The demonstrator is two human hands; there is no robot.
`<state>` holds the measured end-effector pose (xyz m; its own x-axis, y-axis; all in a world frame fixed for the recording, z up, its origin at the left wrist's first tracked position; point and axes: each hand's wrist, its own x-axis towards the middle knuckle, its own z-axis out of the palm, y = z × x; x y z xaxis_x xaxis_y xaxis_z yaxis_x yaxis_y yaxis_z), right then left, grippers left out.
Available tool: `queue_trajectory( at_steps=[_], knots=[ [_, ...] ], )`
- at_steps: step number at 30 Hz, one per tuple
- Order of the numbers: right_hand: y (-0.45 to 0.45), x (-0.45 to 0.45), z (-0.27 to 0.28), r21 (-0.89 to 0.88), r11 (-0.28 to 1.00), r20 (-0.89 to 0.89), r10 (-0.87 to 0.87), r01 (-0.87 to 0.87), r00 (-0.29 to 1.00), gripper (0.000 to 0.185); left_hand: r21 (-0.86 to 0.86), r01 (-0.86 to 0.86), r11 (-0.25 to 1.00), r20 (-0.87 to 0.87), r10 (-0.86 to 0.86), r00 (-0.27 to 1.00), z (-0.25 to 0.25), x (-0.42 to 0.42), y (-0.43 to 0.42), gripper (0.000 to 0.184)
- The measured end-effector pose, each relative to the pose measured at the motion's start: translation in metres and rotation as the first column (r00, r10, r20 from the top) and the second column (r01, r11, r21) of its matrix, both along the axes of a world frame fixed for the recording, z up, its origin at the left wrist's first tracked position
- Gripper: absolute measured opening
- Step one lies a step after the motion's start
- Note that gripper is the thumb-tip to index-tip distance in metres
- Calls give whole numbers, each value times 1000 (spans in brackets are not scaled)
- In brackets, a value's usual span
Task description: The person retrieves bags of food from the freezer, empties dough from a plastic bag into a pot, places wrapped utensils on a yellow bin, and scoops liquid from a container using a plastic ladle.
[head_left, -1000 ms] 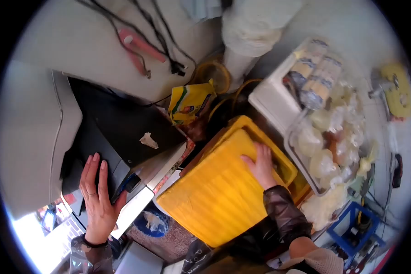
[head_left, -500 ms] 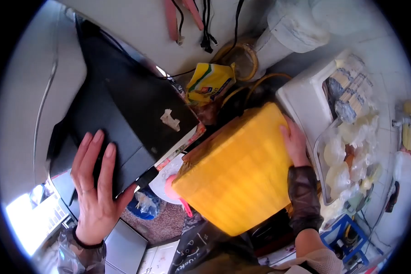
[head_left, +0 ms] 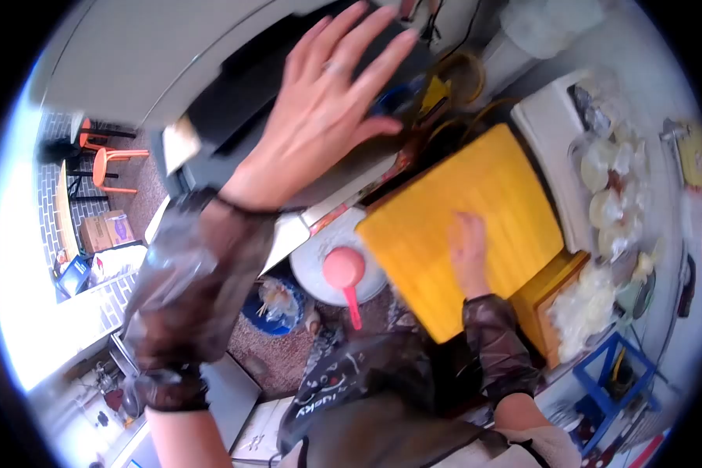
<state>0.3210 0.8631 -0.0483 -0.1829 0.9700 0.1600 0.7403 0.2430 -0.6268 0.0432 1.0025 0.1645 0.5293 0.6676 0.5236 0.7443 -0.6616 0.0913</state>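
My left hand [head_left: 316, 105] is raised over the dark surface of a black and grey appliance [head_left: 238, 109], fingers spread, holding nothing. My right hand [head_left: 469, 249] lies on the flat yellow lid [head_left: 421, 273], its fingers extended and slightly blurred. The lid sits tilted above a yellow container [head_left: 550, 304], whose side shows at the lower right. Left of the lid, a pink ladle [head_left: 343, 268] rests on a round pale lid [head_left: 308, 261]. Whether my left hand touches the appliance cannot be made out.
A white foam box [head_left: 550, 156] and a tray of bagged items [head_left: 612, 195] stand at the right. Below them is a blue frame [head_left: 616, 374]. A blue bin [head_left: 273, 306] stands on the floor; orange chairs [head_left: 113, 170] are at the far left.
My left hand has moved up and right. My right hand has shifted from the yellow lid's far edge onto its top. The pink ladle is now fully visible, and the view has turned.
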Motion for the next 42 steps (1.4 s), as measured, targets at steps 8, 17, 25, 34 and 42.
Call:
queue_trajectory(
  at_steps=[8,17,25,34,42],
  knots=[
    [-363,-145,-100,-516,856,-88,-21,-28,996,34,-518,201,831,446,62,893,-213,-64,-273,57],
    [-387,-231,-343,-507,759,319,-274,408,907,82,-935,-196,296,135,807,575,-647,-229,-391,69],
    [-404,-214,-329,-457,756,278,-379,469,882,52,-942,330,67,107,989,106,-612,-216,-403,46],
    [-359,-144,-211,-265,913,336,-214,310,917,43,-747,665,-5,211,946,244,-541,-210,-545,36],
    [-243,-195,-338,-497,857,547,190,133,815,56,-818,572,-57,122,955,269,-406,-287,-692,50]
  ],
)
